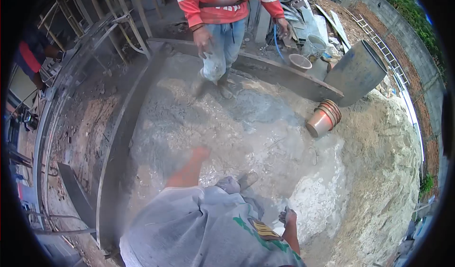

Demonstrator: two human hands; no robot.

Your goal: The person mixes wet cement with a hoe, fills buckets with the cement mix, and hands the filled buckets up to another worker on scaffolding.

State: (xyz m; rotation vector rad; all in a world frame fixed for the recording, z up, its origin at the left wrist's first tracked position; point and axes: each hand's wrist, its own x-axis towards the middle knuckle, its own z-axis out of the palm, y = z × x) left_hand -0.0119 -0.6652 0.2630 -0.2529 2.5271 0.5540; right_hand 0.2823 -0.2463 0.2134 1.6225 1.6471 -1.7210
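My left hand [201, 153] reaches forward over wet grey cement mix [256, 139]. It is smeared by motion, so its fingers cannot be made out. Low on the right side of my body hangs my right hand [287, 216], its grey-coated fingers curled in and nothing visible in them. Behind that hand lies a pale, wet patch of the mix. My boot [248, 180] stands in the mix below my grey shirt. Farther right, a stack of orange-brown buckets [324, 119] lies tilted on the mix, apart from both hands.
A person in a red top [215, 4] stands in the mix ahead. Boards [284, 75] edge the mix at the back and left. A large dark barrel [356, 72] leans at the back right, near a sand heap [379, 162]. Another person's sleeve [29, 58] shows far left.
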